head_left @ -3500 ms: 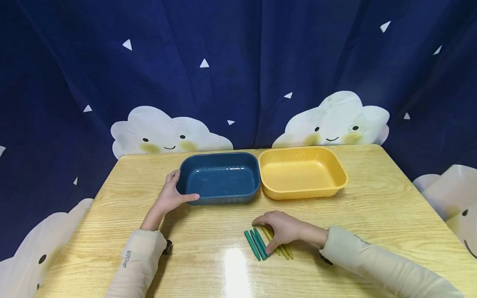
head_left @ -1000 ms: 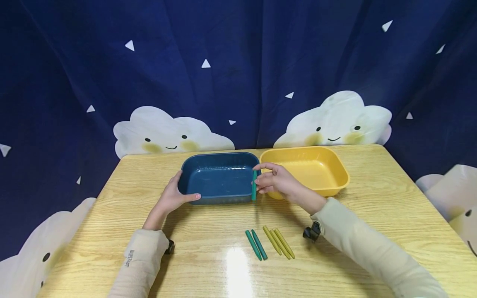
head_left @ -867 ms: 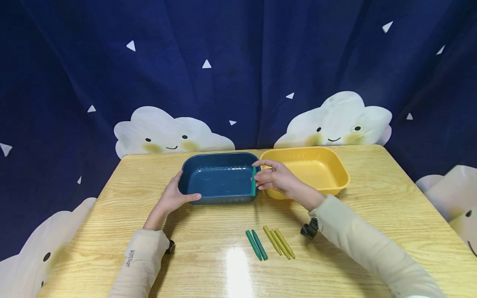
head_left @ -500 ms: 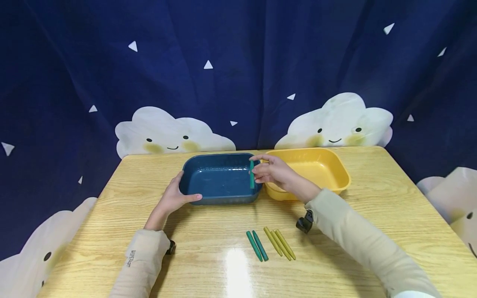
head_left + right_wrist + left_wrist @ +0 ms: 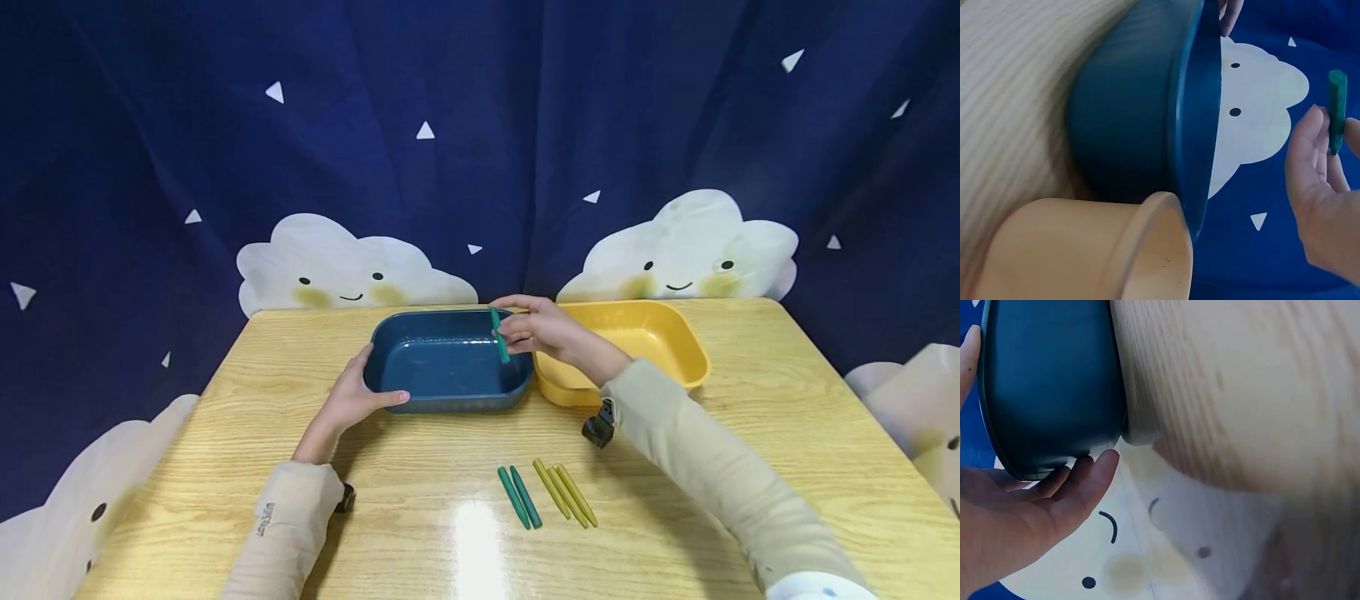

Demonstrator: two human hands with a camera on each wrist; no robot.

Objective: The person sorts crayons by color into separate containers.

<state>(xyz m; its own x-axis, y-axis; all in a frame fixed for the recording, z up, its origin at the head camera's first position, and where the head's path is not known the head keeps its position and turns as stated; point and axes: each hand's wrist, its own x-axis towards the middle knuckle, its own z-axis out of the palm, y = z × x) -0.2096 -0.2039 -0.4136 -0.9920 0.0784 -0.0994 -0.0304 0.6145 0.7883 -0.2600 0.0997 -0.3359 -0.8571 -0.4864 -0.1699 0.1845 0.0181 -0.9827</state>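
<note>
My right hand [image 5: 546, 327] pinches a green crayon [image 5: 499, 335] above the right end of a blue plastic basin [image 5: 442, 371]. Thumb and fingers hold the crayon [image 5: 1337, 112] in the right wrist view, with the hand [image 5: 1322, 212] raised above the basin's rim. At the basin's left end my left hand [image 5: 352, 396] grips it, thumb along the front rim and fingers around the side. From the left wrist, the fingers of that hand [image 5: 1054, 512] lie against the basin's [image 5: 1054, 375] outer wall. Two green crayons [image 5: 513, 497] lie side by side on the table.
A yellow basin [image 5: 637, 392] stands right beside the blue one, partly behind my right forearm. Three yellow crayons [image 5: 552, 489] lie close to the green ones on the wooden table [image 5: 405, 517]. A dark blue curtain [image 5: 480, 167] with clouds hangs behind the table's far edge.
My right hand took one green crayon from the table and carried it up to the blue basin, recently moving left over its right end. The left hand stays at the basin.
</note>
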